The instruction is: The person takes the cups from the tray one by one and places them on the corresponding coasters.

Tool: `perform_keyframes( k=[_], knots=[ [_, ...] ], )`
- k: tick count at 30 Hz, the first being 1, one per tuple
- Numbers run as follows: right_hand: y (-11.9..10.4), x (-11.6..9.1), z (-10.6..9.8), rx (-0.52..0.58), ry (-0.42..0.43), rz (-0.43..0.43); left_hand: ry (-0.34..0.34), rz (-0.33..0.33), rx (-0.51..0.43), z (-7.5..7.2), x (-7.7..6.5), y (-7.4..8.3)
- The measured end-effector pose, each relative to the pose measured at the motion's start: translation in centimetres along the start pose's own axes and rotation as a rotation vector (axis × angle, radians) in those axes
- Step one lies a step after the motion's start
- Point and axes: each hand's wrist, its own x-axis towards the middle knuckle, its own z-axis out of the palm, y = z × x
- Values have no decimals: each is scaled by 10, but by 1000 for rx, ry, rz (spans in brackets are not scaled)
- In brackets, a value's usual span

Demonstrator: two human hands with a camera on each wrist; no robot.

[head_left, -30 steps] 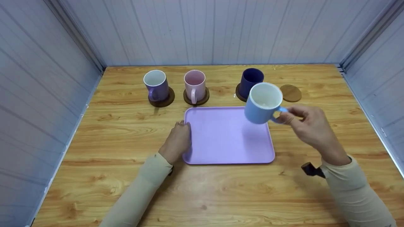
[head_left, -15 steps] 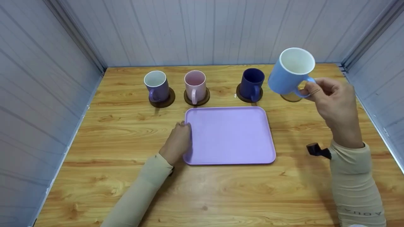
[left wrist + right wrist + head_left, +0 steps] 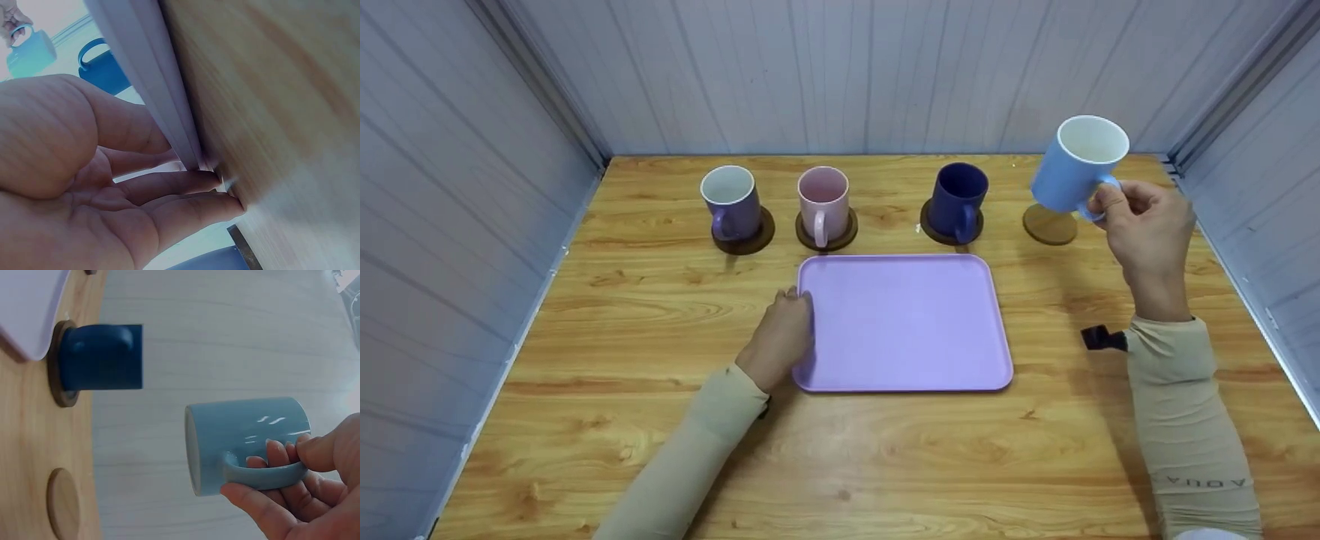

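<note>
A light blue mug with a white inside hangs tilted in the air, its handle pinched by my right hand. In the right wrist view the fingers pass through the mug's handle. Below the mug, a round wooden coaster lies bare on the table. My left hand grips the left rim of a lilac tray that lies flat. The left wrist view shows the thumb against the tray's edge, with fingertips down at the wood.
Along the back, a purple mug, a pink mug and a navy mug stand on dark coasters, handles toward me. Panelled walls close in the wooden table at the back and sides.
My right hand has carried the light blue mug from over the tray's right side back and right, then slightly lower above the bare coaster. The left hand and tray stay put.
</note>
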Motion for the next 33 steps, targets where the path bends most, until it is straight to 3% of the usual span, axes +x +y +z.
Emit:
perform_keyframes(
  k=[14, 24, 33],
  knots=[
    [45, 22, 13, 33, 75, 139, 14, 9, 1, 0, 1, -1],
    [71, 22, 24, -115, 104, 143, -5, -6, 1, 1, 1, -1],
    [89, 22, 34, -175, 108, 158, -24, -18, 0, -1, 1, 0]
  ],
)
